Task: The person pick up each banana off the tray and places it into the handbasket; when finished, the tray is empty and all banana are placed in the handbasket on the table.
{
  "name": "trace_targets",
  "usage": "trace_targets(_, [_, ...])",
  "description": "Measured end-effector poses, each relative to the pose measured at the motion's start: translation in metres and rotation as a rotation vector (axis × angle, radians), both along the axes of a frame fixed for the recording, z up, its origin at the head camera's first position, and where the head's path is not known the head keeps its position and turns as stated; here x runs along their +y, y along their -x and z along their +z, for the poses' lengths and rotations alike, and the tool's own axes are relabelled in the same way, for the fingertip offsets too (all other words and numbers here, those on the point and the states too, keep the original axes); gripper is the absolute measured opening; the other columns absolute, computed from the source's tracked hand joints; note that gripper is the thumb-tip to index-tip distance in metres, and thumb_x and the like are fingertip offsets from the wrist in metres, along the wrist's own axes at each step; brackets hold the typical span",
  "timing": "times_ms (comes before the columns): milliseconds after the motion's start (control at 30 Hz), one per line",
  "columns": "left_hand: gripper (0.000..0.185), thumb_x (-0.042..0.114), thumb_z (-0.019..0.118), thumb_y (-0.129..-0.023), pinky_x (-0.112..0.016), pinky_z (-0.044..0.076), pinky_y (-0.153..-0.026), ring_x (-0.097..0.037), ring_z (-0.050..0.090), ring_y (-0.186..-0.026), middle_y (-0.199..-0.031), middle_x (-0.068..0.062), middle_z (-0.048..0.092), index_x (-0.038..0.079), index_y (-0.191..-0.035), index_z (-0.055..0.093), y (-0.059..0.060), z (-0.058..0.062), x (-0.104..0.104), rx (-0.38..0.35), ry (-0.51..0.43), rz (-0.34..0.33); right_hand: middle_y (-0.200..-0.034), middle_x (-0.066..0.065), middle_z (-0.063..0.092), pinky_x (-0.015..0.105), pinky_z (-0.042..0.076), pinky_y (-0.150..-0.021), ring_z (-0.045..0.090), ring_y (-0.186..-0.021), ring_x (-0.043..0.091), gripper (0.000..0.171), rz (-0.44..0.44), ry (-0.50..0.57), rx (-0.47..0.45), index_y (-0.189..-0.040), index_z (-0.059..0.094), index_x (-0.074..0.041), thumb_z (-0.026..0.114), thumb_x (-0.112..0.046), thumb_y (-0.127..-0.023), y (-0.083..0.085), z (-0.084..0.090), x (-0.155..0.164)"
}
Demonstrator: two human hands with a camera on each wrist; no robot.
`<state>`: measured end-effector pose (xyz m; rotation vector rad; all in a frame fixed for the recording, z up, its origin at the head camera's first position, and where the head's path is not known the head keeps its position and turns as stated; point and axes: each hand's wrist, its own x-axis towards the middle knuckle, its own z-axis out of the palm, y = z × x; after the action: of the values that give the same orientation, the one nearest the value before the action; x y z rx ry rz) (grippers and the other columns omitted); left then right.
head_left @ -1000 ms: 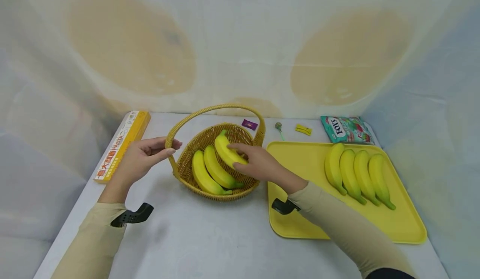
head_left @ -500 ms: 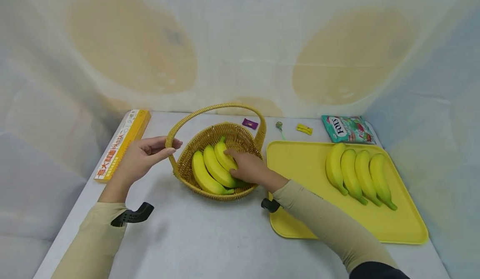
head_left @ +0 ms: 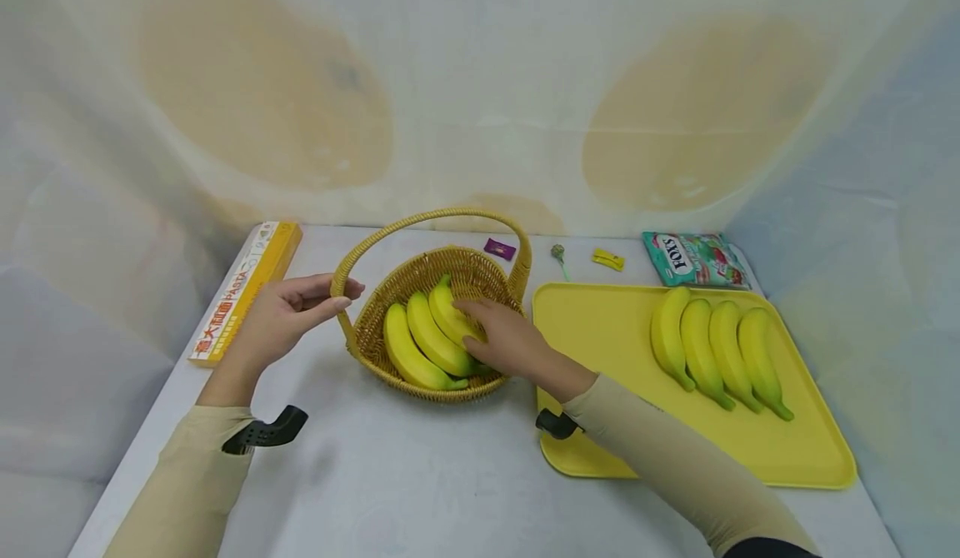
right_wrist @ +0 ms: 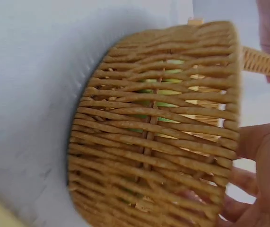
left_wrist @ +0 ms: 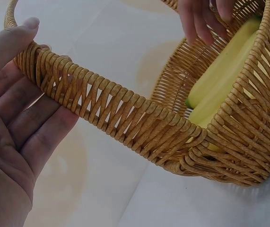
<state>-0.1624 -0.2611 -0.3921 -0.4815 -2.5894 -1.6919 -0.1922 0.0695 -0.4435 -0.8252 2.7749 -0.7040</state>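
Note:
A woven wicker basket [head_left: 480,268] stands in the middle of the table. My left hand [head_left: 273,318] holds the left side of its arched handle [head_left: 420,220] between thumb and fingers; the left wrist view shows the handle [left_wrist: 120,111] lying across those fingers. Three yellow bananas lie side by side inside: a left banana [head_left: 405,348], a middle banana [head_left: 433,337] and a right banana [head_left: 448,311]. Over the right banana's lower part is my right hand [head_left: 510,341], fingers loosely bent and seemingly off the fruit. In the right wrist view the basket's woven side [right_wrist: 153,118] hides most of the contents.
A yellow tray [head_left: 592,325] on the right bears several more bananas [head_left: 697,346]. Along the back lie a purple wrapped candy [head_left: 499,248], a lollipop [head_left: 558,254], a yellow wrapped candy [head_left: 607,259] and a FOX'S candy bag [head_left: 693,259]. A pasta box [head_left: 247,291] is at left.
My right hand has lowered the third banana into the basket beside the other two, let go, and drawn back slightly to the right. My left hand stays on the handle.

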Motion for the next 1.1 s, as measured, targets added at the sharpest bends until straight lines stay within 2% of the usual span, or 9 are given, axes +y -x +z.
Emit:
trace_targets(233, [0.027, 0.017, 0.071, -0.097, -0.02, 0.055, -0.09, -0.01, 0.071, -0.106, -0.116, -0.008, 0.075, 0.004, -0.121, 0.073, 0.001, 0.0, 0.001, -0.002, 0.008, -0.002, -0.133, 0.007, 0.062, 0.047, 0.05, -0.101, 0.057, -0.123, 0.028, 0.045, -0.021, 0.164, 0.174, -0.141, 0.061, -0.015, 0.065, -0.015, -0.096, -0.029, 0.004, 0.04])
trace_targets(333, [0.026, 0.018, 0.071, -0.098, -0.019, 0.055, -0.09, -0.008, 0.07, -0.106, -0.116, -0.008, 0.075, 0.005, -0.121, 0.073, 0.001, 0.0, 0.001, -0.001, 0.016, 0.0, -0.132, 0.007, 0.062, 0.047, 0.05, -0.101, 0.057, -0.122, 0.026, 0.043, -0.057, 0.196, 0.209, -0.139, 0.062, -0.013, 0.067, -0.014, -0.096, -0.038, 0.002, 0.064])
trace_targets(567, [0.027, 0.018, 0.071, -0.098, -0.019, 0.055, -0.089, -0.007, 0.07, -0.105, -0.115, -0.006, 0.075, 0.004, -0.121, 0.073, 0.001, 0.0, 0.0, 0.004, 0.019, 0.002, -0.133, 0.016, 0.058, 0.055, 0.05, -0.098, 0.057, -0.121, 0.035, 0.046, -0.245, 0.127, 0.181, -0.141, 0.059, -0.01, 0.068, -0.015, -0.096, -0.045, -0.011, 0.131])
trace_targets(733, [0.027, 0.017, 0.071, -0.098, -0.018, 0.054, -0.09, -0.007, 0.07, -0.106, -0.116, -0.005, 0.075, 0.004, -0.122, 0.073, 0.0, 0.0, -0.001, -0.006, 0.014, 0.003, -0.133, 0.031, 0.054, 0.065, 0.045, -0.097, 0.052, -0.12, 0.049, 0.048, -0.425, 0.093, 0.192, -0.141, 0.055, 0.001, 0.066, -0.013, -0.097, -0.037, -0.023, 0.18])
trace_targets(833, [0.028, 0.017, 0.071, -0.098, -0.018, 0.054, -0.09, -0.007, 0.07, -0.107, -0.116, -0.005, 0.075, 0.004, -0.122, 0.073, 0.0, 0.0, -0.001, -0.009, 0.016, 0.004, -0.135, 0.038, 0.049, 0.069, 0.038, -0.101, 0.045, -0.123, 0.056, 0.053, -0.515, 0.064, 0.163, -0.142, 0.05, 0.008, 0.066, -0.012, -0.096, -0.033, -0.022, 0.201])
trace_targets(933, [0.028, 0.018, 0.071, -0.098, -0.018, 0.054, -0.09, -0.007, 0.07, -0.107, -0.116, -0.004, 0.075, 0.004, -0.122, 0.073, 0.0, 0.0, -0.001, -0.007, 0.018, 0.005, -0.135, 0.042, 0.046, 0.07, 0.037, -0.102, 0.044, -0.122, 0.058, 0.06, -0.559, 0.011, 0.12, -0.143, 0.044, 0.014, 0.066, -0.014, -0.096, -0.029, -0.02, 0.213])
trace_targets(1100, [0.027, 0.015, 0.071, -0.098, -0.018, 0.054, -0.09, -0.007, 0.07, -0.106, -0.115, -0.005, 0.075, 0.003, -0.121, 0.073, 0.0, -0.001, 0.0, 0.002, 0.009, -0.002, -0.133, 0.045, 0.044, 0.069, 0.041, -0.098, 0.047, -0.118, 0.06, 0.066, -0.567, -0.074, 0.02, -0.145, 0.037, 0.017, 0.065, -0.019, -0.097, -0.023, -0.02, 0.219])
